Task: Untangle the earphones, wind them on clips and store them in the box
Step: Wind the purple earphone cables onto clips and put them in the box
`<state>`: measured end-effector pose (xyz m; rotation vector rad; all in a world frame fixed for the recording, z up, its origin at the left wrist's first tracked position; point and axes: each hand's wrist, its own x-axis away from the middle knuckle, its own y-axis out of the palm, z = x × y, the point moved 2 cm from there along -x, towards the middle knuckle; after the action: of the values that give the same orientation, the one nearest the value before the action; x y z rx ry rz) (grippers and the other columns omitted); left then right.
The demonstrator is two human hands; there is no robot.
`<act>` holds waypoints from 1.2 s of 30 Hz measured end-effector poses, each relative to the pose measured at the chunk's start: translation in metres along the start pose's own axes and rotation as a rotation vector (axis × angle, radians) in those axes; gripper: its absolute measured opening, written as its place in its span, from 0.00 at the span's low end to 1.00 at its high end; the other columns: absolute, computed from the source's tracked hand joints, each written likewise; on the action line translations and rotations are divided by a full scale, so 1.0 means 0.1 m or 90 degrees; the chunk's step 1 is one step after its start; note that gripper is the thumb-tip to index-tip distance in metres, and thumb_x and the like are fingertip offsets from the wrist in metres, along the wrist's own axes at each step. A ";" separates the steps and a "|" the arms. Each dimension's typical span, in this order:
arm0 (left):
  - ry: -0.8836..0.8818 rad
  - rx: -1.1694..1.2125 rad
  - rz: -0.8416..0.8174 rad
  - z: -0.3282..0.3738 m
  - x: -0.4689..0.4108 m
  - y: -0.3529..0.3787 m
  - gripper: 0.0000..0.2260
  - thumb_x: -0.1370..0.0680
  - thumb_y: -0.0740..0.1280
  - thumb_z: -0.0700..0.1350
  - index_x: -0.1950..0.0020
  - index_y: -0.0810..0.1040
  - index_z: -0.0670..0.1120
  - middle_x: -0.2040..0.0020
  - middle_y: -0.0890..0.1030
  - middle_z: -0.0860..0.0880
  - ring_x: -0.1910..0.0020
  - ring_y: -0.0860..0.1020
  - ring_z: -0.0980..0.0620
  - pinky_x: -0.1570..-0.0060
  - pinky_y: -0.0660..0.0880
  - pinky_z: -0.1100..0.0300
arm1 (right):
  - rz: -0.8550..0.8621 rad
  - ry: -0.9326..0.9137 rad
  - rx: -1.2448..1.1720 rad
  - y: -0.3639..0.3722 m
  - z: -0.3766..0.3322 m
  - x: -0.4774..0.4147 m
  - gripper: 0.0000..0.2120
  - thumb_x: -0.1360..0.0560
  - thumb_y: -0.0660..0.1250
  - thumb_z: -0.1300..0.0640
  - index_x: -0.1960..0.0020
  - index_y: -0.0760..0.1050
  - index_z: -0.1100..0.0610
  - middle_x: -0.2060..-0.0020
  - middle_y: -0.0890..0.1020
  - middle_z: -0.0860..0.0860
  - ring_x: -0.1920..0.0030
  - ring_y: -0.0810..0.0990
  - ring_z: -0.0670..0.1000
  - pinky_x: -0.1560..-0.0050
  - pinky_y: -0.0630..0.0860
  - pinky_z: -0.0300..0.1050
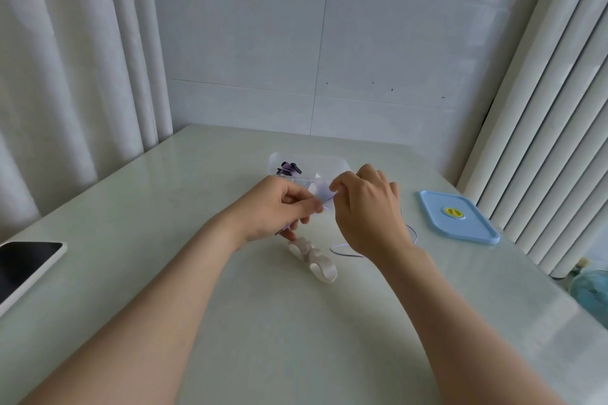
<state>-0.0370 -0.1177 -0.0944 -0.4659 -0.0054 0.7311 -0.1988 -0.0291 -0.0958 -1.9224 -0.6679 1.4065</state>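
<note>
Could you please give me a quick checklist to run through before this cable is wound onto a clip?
1. Grip: left hand and right hand both pinch the earphone cable: ok.
2. Knots gone: the stretch inside the hands is hidden: cannot tell.
3. Clip ready: white clips lie on the table just below the hands: ok.
4. Slack gathered: a loose loop of cable lies on the table: not ok.
5. Clear box open: its blue lid lies to its right: ok.
</note>
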 end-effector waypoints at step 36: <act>-0.046 -0.217 -0.086 -0.02 0.01 0.03 0.08 0.23 0.75 0.52 0.46 0.83 0.53 0.49 0.86 0.52 0.46 0.83 0.51 0.41 0.78 0.53 | -0.155 0.206 -0.524 -0.12 0.03 -0.03 0.16 0.25 0.60 0.66 0.54 0.85 0.51 0.73 0.72 0.51 0.71 0.66 0.52 0.66 0.65 0.45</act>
<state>-0.0379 -0.1159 -0.0977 -0.7563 -0.2296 0.6156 -0.2027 -0.0230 -0.0853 -2.4832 -1.4067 0.6689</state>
